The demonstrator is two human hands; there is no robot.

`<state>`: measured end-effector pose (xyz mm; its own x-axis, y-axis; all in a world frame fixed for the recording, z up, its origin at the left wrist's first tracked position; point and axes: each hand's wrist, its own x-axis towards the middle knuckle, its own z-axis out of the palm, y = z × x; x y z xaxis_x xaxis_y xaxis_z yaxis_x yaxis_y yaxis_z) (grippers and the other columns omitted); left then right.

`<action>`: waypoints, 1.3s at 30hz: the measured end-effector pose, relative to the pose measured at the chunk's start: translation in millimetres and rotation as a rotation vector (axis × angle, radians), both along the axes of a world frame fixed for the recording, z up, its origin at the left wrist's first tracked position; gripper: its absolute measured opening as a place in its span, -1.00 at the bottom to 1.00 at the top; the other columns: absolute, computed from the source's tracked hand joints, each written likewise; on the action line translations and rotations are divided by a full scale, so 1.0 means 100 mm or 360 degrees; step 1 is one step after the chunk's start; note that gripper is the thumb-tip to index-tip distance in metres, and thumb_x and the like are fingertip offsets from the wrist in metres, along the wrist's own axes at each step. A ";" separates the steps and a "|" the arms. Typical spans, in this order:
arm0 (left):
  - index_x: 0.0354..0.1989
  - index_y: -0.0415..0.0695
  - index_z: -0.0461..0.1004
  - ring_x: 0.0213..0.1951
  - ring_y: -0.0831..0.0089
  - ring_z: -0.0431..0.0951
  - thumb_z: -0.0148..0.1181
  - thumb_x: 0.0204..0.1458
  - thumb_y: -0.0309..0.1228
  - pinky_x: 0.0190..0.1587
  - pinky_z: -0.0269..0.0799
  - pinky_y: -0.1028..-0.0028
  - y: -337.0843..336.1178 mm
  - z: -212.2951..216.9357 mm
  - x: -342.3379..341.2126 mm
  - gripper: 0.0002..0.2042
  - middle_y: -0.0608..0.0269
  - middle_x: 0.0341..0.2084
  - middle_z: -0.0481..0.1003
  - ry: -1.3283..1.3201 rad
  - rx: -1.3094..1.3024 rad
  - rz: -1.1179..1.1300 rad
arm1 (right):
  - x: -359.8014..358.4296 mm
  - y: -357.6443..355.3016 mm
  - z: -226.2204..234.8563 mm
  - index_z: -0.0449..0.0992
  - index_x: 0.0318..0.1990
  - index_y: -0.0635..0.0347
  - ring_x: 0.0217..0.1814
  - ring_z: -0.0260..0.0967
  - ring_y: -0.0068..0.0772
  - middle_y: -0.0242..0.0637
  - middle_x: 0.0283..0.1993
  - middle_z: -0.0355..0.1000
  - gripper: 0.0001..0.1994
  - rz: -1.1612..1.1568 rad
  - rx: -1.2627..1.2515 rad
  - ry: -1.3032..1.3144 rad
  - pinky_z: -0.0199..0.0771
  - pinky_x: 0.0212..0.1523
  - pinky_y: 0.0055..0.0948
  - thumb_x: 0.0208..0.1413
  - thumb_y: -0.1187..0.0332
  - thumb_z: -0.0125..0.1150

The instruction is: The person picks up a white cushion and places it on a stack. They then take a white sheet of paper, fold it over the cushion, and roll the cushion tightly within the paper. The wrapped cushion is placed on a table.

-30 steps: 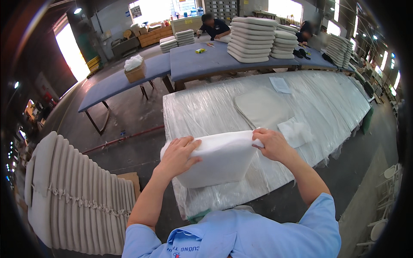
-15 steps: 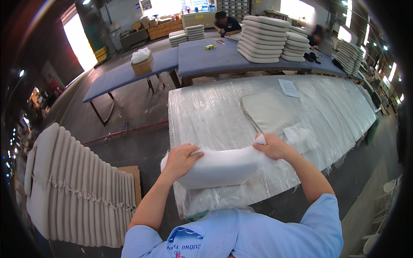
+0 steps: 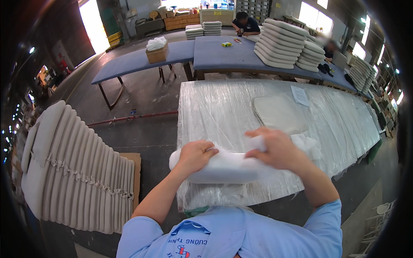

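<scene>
1. A white foam pad (image 3: 228,167), rolled or folded into a thick bundle, sits at the near edge of the tabletop (image 3: 223,107), right in front of the person.
2. The left hand (image 3: 195,155) is clenched around the bundle's left end, fingers dug into the foam.
3. The right hand (image 3: 277,148) presses down over the bundle's right part, fingers curled onto it.
4. The tabletop is wrapped in wrinkled clear plastic sheeting; a flat grey cushion cover (image 3: 279,112) lies farther along it, with a sheet of paper (image 3: 300,95) just beyond.
5. To the left, on the floor side, a long row of pale cushions (image 3: 73,172) stands on edge.
6. Behind are blue-topped tables (image 3: 215,53), bearing a cardboard box (image 3: 157,52) and tall stacks of cushions (image 3: 279,43).
7. A person in dark clothes (image 3: 245,25) works at the far table; the concrete-floored workshop is lit by bright doorways and windows.
</scene>
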<state>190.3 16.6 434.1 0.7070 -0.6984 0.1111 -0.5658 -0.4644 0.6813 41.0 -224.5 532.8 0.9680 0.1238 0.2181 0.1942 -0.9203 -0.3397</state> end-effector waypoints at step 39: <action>0.11 -0.15 0.60 -0.03 0.45 0.60 0.35 0.15 -0.32 0.08 0.48 0.40 0.99 -0.40 0.31 -0.64 0.20 -0.10 0.63 0.0710 -0.0753 -0.0195 | 0.75 1.11 -0.87 0.57 -0.19 0.18 -0.09 0.51 0.09 -0.06 -0.18 0.54 -0.75 -0.0015 0.0342 0.0189 0.47 -0.06 -0.09 0.12 0.20 0.38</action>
